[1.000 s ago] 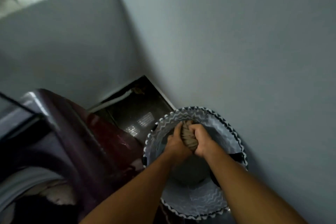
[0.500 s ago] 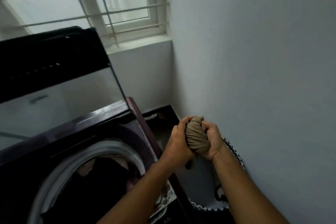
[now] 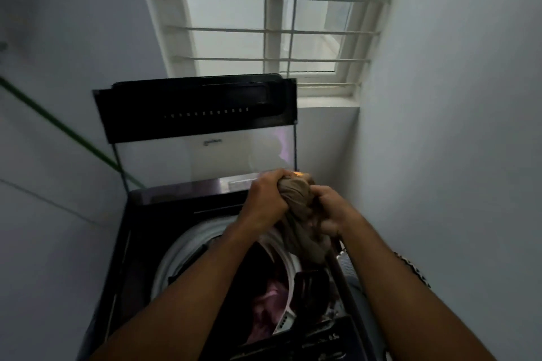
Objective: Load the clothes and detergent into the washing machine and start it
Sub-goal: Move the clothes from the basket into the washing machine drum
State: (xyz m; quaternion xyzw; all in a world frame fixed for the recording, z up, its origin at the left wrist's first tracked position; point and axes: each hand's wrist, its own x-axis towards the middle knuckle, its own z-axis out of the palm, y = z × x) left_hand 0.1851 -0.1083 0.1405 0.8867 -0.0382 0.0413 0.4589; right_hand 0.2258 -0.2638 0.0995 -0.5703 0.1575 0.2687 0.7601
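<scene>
In the head view, the left hand and the right hand both gripped a bunched brown garment at centre frame, above the right rim of the washing machine, whose lid stood open. Dark and pinkish clothes already lay in the drum, so loading seemed partly done. The basket at lower right may have held more; detergent and starting were left.

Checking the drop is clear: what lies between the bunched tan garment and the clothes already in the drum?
Head view: nothing solid. The tan garment, gripped by the left hand and right hand, hangs over the drum's white rim; clothes in the drum lie below.
</scene>
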